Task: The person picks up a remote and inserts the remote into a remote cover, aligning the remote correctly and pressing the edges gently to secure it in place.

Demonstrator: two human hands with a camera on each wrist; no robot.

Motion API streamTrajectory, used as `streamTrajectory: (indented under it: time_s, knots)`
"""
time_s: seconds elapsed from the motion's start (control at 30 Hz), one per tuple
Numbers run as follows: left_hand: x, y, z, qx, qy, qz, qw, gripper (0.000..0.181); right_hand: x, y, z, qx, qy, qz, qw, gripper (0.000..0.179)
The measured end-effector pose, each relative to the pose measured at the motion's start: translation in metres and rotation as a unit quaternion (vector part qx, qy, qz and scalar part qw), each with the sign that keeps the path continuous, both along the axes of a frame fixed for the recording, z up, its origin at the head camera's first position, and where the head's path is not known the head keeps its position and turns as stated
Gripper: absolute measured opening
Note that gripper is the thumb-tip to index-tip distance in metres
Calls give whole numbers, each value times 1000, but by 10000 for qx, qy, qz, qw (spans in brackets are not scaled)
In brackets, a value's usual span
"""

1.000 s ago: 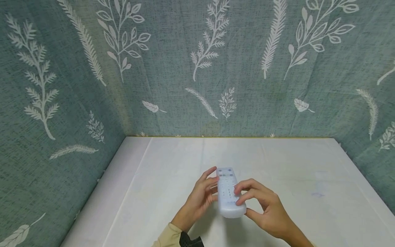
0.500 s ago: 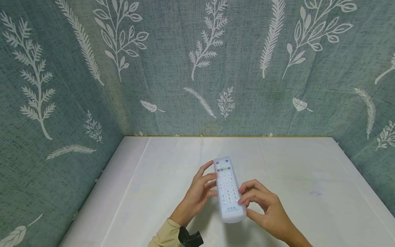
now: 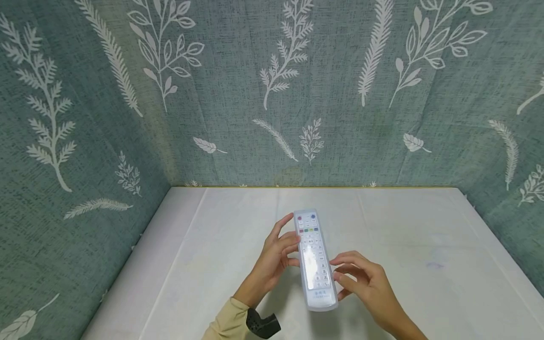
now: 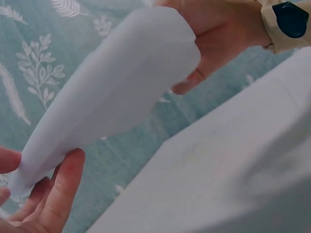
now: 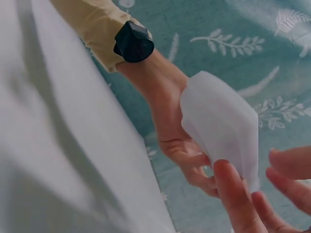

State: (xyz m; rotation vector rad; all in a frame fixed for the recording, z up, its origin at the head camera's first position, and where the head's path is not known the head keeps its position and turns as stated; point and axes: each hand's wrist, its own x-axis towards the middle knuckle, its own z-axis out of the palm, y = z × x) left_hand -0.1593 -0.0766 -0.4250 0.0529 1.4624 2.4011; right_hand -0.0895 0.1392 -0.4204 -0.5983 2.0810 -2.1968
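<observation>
A pale remote control [image 3: 313, 259], seemingly in a translucent cover, is held face up above the white table in the head view. My left hand [image 3: 274, 262] grips its left edge, fingers spread along the side. By the lower right edge is my right hand [image 3: 365, 283], its bent fingers lightly touching that edge. The left wrist view shows the remote's plain underside [image 4: 112, 77]. In the right wrist view, one right fingertip [image 5: 231, 182] meets the remote while other fingers stand apart from it. Glare hides some of the buttons.
The white table [image 3: 212, 245] has faint creases and a bluish smudge [image 3: 434, 265] on the right. Green cloth [image 3: 229, 94] with white leaf prints hangs behind it and along both sides. A black device [image 3: 262, 324] sits at my left wrist, by the beige sleeve.
The remote's far end has tilted up, so its button face shows more fully. My right fingers have slid from its face to the right edge. My left hand keeps its grip.
</observation>
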Motion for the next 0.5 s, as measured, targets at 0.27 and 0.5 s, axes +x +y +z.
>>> streamTrajectory:
  time_s: [0.27,0.5]
  knots:
    - [-6,2,-1,-321,181,94,9993,61,-2,-6,-4,-116,-1005,-193,9947,34]
    - [-12,6,-2,-627,346,208,9972,56,-7,-11,-8,-275,-1008,-427,9936,42]
